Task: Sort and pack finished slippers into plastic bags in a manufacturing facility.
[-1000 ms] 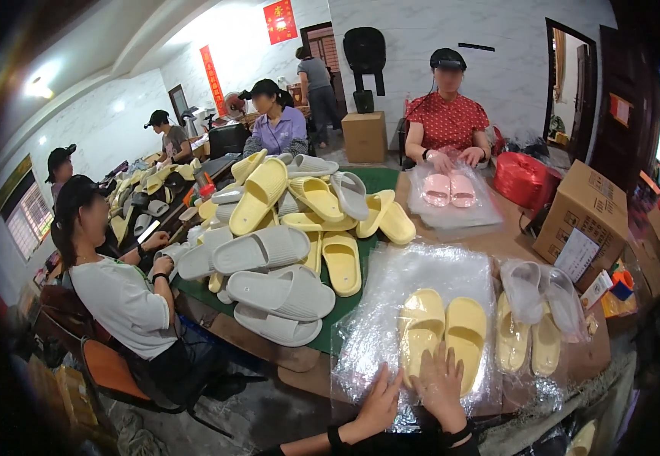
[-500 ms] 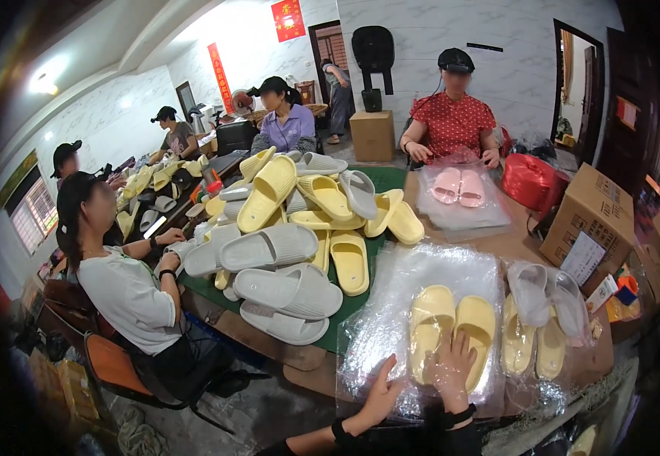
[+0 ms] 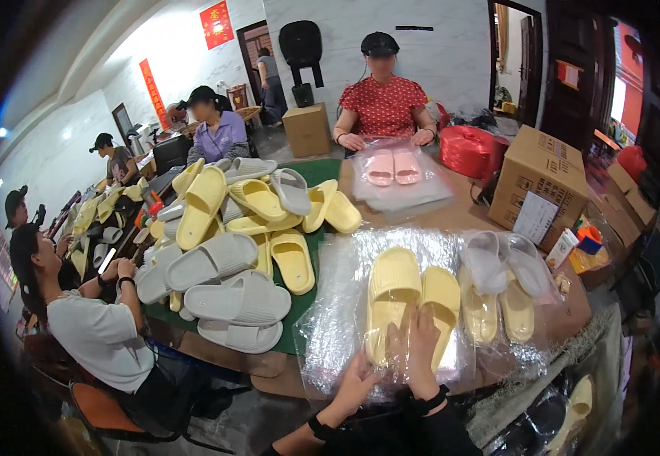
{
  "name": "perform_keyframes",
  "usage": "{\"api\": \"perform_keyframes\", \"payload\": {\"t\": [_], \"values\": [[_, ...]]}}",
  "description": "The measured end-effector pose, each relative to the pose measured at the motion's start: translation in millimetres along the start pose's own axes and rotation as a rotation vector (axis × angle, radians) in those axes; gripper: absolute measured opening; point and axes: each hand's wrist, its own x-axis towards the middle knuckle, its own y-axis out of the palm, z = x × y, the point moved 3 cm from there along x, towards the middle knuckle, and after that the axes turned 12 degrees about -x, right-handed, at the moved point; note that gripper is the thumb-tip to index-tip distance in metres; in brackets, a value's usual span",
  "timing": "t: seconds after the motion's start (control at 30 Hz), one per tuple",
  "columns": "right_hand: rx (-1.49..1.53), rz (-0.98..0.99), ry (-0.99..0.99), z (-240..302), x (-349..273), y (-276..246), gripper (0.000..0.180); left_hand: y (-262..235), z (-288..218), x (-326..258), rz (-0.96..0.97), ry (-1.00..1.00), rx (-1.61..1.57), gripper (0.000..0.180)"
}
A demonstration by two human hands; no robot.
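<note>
Brown tabletop, left hand half-curled at a clear bag, grip unclear, right hand wide across yellow slippers.

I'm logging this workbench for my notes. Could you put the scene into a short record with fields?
Left hand: near the heel of the left yellow slipper; grip unclear
Right hand: over the lower part of the yellow pair, fingers extended
Beneath the pair: clear plastic bags
To the left: heaped grey and yellow slippers
To the right: slippers in clear plastic; cardboard box farther back
Across: co-worker in red, pink slippers in front
</note>
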Motion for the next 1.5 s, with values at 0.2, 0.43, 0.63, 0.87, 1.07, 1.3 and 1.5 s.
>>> {"api": "perform_keyframes", "payload": {"t": [0.2,0.43,0.63,0.87,1.07,1.3,1.5], "values": [[0.031,-0.015,-0.233,-8,1,-1,0.063,-20,-5,23,-0.163,-0.111,-0.135,0.054],[0.141,-0.03,-0.063,-35,-42,-3,0.059,-25,1,20,-0.262,-0.067,-0.237,0.045],[0.213,0.091,-0.028,-49,-54,6,0.075,-26,10,28,-0.284,0.007,-0.134,0.048],[0.356,0.176,-0.19,-58,-50,-9,0.081,-24,9,25,-0.322,0.003,0.002,0.049],[0.36,0.17,-0.121,-64,-54,1,0.07,-28,13,28,-0.316,0.024,-0.013,0.046],[0.447,0.102,-0.043,-67,-55,8,0.061,-32,18,32,-0.284,0.041,-0.033,0.039],[0.509,0.046,0.035,-66,-54,8,0.054,-29,17,29,-0.323,-0.007,-0.096,0.037]]}}
